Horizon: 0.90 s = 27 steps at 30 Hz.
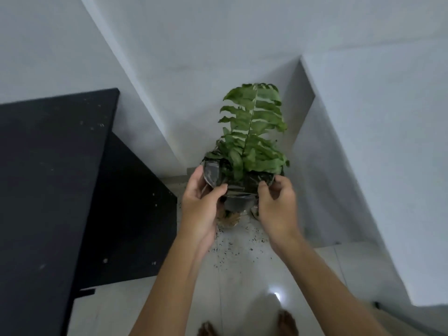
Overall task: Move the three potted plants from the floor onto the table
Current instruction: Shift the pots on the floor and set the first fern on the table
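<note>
I hold a green fern (252, 132) in a black plastic pot bag (238, 192) up in the air, above the floor. My left hand (201, 202) grips the pot's left side and my right hand (276, 204) grips its right side. The black table (48, 166) is to the left of the plant, with nothing but a few soil specks on its top. Below the held pot, something brownish (229, 218) on the floor peeks out; I cannot tell what it is. No other potted plant is clearly in view.
Loose soil crumbs (232, 248) are scattered over the white tiled floor under the pot. White walls meet in a corner behind the plant, with a recess at the right. My bare feet (287, 322) stand at the bottom edge.
</note>
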### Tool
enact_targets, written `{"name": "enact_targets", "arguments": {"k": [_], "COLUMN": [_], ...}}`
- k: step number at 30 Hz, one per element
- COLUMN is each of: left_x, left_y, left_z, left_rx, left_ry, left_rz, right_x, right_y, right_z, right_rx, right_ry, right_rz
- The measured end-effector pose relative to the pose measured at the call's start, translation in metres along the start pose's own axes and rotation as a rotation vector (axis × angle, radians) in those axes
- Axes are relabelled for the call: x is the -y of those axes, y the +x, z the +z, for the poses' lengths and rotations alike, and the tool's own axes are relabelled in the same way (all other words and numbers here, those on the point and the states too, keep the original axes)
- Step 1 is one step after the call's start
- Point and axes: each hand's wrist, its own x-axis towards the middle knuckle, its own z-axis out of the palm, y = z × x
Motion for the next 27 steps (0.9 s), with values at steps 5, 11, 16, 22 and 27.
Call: {"name": "enact_targets", "arguments": {"k": [5,11,16,22,27], "left_x": [-0.064,-0.128,-0.163,-0.213,-0.260], "left_y": [-0.052,-0.098,-0.109,-0.091,-0.054], "left_z": [0.019,0.027,0.019,-0.011,-0.071], "left_rx": [0.010,0.003,-0.046,-0.103,-0.103], "left_ry": [0.011,-0.094,-0.150,-0.213,-0.182], "left_rz": [-0.003,-0.007,0.047,0.057,0.058], "right_x": [0.071,0.131,0.162,0.196,0.211], "right_y": [-0.040,-0.072,-0.074,-0.071,-0.070], "right_z": [-0.017,-0.029,-0.013,0.048,0.129], "right_rx": [-0.017,0.082,0.184,0.185,0.187], "right_ry": [0.001,0.127,0.125,0.127,0.123], "right_rz": [-0.001,-0.023,-0.017,0.003,0.061]}}
